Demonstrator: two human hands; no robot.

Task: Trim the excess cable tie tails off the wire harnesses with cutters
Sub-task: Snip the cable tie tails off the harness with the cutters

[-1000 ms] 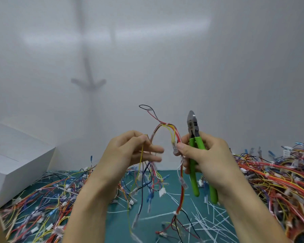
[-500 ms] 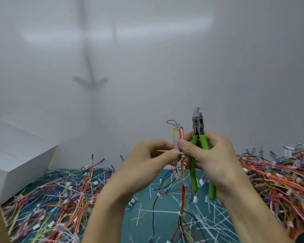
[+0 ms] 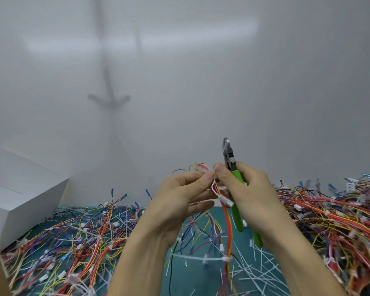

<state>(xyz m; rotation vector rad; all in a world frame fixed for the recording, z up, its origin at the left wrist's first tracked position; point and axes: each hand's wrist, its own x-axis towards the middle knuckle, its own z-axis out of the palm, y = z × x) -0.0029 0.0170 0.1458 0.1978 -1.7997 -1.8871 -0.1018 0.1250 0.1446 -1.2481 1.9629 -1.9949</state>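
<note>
Since there's only the head view to go on, here's what it gives. Both hands are up in front of the wall, working one slim harness of red, orange and yellow wires (image 3: 227, 223) between them. The left hand (image 3: 179, 195) pinches its top end with thumb and forefinger. The right hand (image 3: 246, 189) has its fingers wrapped round the green-handled steel cutters (image 3: 229, 155) and also nips the harness with its fingertips.

The cutters point straight up, blades clear of the wires. My guess is they're parked there so both hands can turn the bundle and hunt for a tie tail. It's blurry at the fingertips, so I can't say whether a tail is sticking out.

Below, the teal counter (image 3: 190, 276) is littered with loose white cut-off tie tails (image 3: 263, 265), with tangled piles of multicoloured harnesses on the left (image 3: 83, 242) and right (image 3: 329, 212).

As for containers, there's a white cardboard box (image 3: 30, 195) far left with its top open, but the contents aren't visible from here.
</note>
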